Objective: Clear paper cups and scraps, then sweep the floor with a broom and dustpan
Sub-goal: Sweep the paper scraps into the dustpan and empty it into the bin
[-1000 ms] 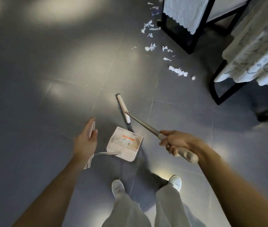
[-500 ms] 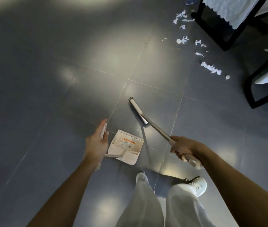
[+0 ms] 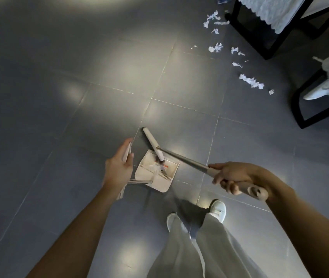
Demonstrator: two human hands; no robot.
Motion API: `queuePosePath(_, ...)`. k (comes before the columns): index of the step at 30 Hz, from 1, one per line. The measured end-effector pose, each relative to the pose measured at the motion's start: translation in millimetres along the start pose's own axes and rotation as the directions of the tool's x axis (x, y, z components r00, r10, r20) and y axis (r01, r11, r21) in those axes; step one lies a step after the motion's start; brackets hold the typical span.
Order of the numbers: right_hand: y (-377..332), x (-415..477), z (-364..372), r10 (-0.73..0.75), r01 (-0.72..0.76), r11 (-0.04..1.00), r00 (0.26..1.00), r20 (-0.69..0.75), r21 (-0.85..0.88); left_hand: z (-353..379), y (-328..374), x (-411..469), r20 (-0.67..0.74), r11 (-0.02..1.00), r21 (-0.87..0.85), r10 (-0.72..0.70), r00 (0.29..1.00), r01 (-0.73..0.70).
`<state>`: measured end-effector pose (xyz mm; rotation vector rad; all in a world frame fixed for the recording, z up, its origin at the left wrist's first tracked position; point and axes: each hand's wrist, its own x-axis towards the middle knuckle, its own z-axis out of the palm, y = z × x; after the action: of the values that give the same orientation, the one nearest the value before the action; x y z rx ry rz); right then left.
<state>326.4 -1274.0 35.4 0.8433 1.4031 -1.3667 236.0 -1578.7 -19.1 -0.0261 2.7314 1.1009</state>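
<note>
Gripping the dustpan [image 3: 159, 183] handle in the left hand [image 3: 119, 169], wrapping thumb and fingers round it, holding the pan low just ahead of the feet. Angling the broom [image 3: 150, 139] head over the pan's far edge. Clutching the pole in the right hand [image 3: 235, 177], curling fingers fully round. Leaving scraps [image 3: 251, 81] lying far right beside a black frame [image 3: 248, 37].
</note>
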Motion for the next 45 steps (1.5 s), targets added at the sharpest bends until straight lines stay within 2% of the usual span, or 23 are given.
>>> queuePosePath(6,-1.5,-7.9,-53.5,-0.14,0.16,0.964,0.984,-0.107,0.212,34.9,57.0,45.3,0.011,0.994,0.0,0.106,0.994,-0.106)
queuePosePath(12,-21.8,-7.1,-160.8,-0.202,0.251,0.905,0.964,-0.173,0.344,100.0,142.1,117.5,0.024,0.973,-0.073,0.219,0.975,-0.217)
queuePosePath(20,-68.6,-16.9,-340.2,-0.214,0.307,0.837,0.946,-0.245,0.453,200.3,302.1,231.0,0.081,0.946,-0.033,0.324,0.943,-0.322)
queuePosePath(27,-86.6,-41.4,-458.1,-0.149,0.352,0.709,0.921,-0.359,0.611,271.9,422.8,312.7,0.183,0.929,0.005,0.362,0.914,-0.369)
queuePosePath(32,-99.4,-41.6,-518.9,-0.095,0.4,0.708,0.87,-0.483,0.582,319.4,487.1,363.7,0.254,0.9,0.013,0.419,0.871,-0.437)
queuePosePath(36,-113.9,-27.3,-569.1,-0.034,0.377,0.763,0.835,-0.55,0.525,353.7,524.8,407.6,0.3,0.889,-0.002,0.438,0.848,-0.458)
queuePosePath(40,-127.2,-4.2,-619.3,0.012,0.267,0.891,0.794,-0.608,0.367,379.0,552.1,446.3,0.357,0.874,0.016,0.448,0.82,-0.485)
queuePosePath(45,-153.0,33.7,-658.9,0.058,0.121,0.963,0.779,-0.625,0.24,407.1,571.2,484.1,0.389,0.882,0.061,0.41,0.825,-0.467)
